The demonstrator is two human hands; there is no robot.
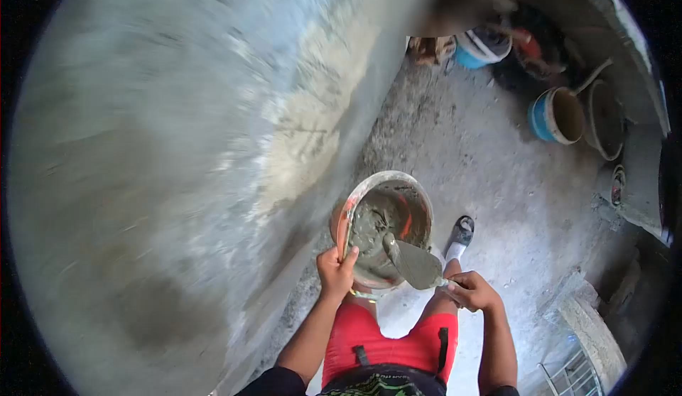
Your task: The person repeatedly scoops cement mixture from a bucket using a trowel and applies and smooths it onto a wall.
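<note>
My left hand (335,274) grips the near left rim of a round basin (343,218), thumb over the edge. Wet grey mortar (373,225) lies inside it, with patches of the basin's orange wall showing through. In my right hand (474,291) is the handle of a trowel (419,264), its fingers closed round it. The trowel's blade is coated with grey mortar and reaches over the basin's near right rim. A lump of mortar hangs at the blade's tip, above the basin's contents.
A wall (213,147) with wet and pale plaster patches rises close on the left. Blue buckets (543,117) and a large round tub (605,119) stand at the far right. Rough concrete floor (497,169) lies between. A metal rack (575,373) is at lower right.
</note>
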